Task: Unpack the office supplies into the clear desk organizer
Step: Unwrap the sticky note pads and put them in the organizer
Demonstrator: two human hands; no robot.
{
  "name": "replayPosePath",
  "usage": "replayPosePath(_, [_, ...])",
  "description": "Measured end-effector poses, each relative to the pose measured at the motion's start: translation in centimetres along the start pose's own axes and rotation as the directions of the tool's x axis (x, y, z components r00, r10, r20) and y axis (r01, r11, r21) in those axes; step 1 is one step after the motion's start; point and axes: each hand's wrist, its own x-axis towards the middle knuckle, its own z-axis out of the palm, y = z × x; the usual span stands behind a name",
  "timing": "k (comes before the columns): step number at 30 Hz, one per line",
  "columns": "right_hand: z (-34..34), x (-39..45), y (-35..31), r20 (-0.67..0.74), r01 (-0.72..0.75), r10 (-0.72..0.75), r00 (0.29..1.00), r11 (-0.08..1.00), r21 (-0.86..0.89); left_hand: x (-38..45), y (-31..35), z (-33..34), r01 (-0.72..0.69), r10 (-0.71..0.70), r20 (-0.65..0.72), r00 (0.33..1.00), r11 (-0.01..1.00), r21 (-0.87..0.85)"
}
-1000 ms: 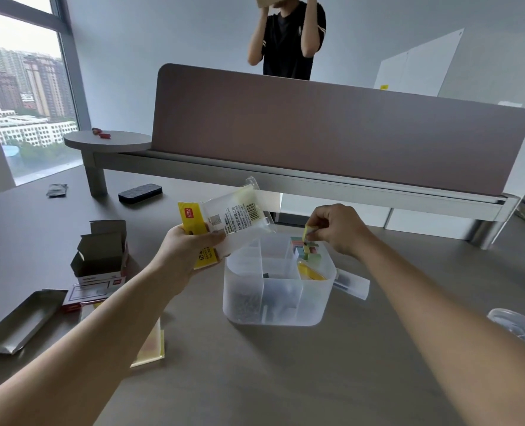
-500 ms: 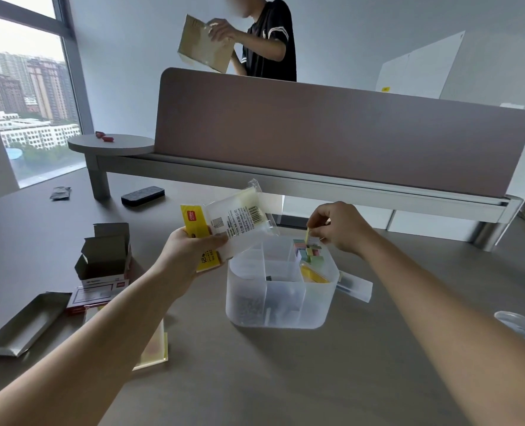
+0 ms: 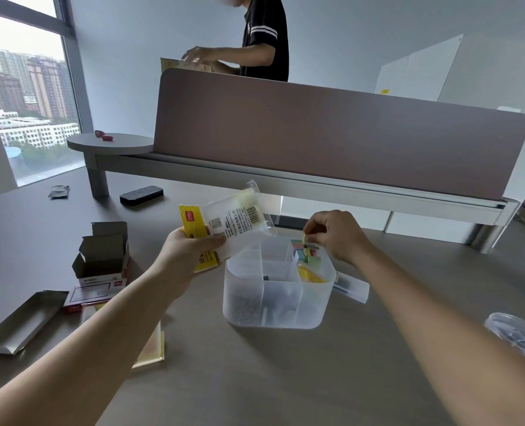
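Two hands are working over the clear desk organizer [image 3: 275, 305], which is sitting on the grey desk [image 3: 285, 379]. The left hand [image 3: 187, 256] is gripping a plastic sticky-note packet [image 3: 233, 218] by its yellow header and holding it tilted above the organizer's rear-left corner. The right hand [image 3: 336, 236] is pinching a small yellow piece [image 3: 304, 238] between thumb and fingertips, just above the pile of coloured sticky tabs [image 3: 305, 252] in the rear-right compartment.

Several things could be going wrong from here. That pile is already standing close to the rim, so a careless release may be sending the yellow piece, or a nudged tab, over the wall onto the desk or into the neighbouring compartment. The packet is leaning with its open or sealed end hidden, so whether its contents might be sliding out cannot be told. The light organizer could also be shifting if the right wrist is pressing on its rim.
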Motion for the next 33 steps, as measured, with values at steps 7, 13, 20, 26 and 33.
replayPosePath(7, [0.2, 0.4, 0.2, 0.012, -0.004, 0.004, 1.0, 1.0, -0.005, 0.0, 0.1, 0.0, -0.004, 0.004, 0.012, 1.0, 1.0, -0.006])
replayPosePath(13, [0.0, -0.1, 0.5, 0.016, -0.048, 0.047, 0.999, 0.997, 0.062, 0.1, 0.0, 0.0, 0.001, -0.002, 0.012, 1.0, 1.0, 0.002])
replayPosePath(20, [-0.7, -0.3, 0.7, 0.143, -0.228, 0.195, 0.97, 0.935, 0.271, 0.2, 0.0, 0.1, 0.005, -0.005, -0.01, 1.0, 1.0, 0.009])
replayPosePath(26, [-0.3, -1.7, 0.7, -0.021, -0.244, 0.264, 0.964, 0.919, 0.309, -0.3, 0.2, -0.5, 0.024, -0.023, -0.031, 0.999, 1.0, 0.013])
replayPosePath(33, [0.2, -7.1, -3.9, -0.318, 0.024, -0.026, 0.948, 1.0, -0.011, -4.7, 0.8, -4.6, 0.008, -0.001, -0.093, 0.996, 0.997, 0.078])
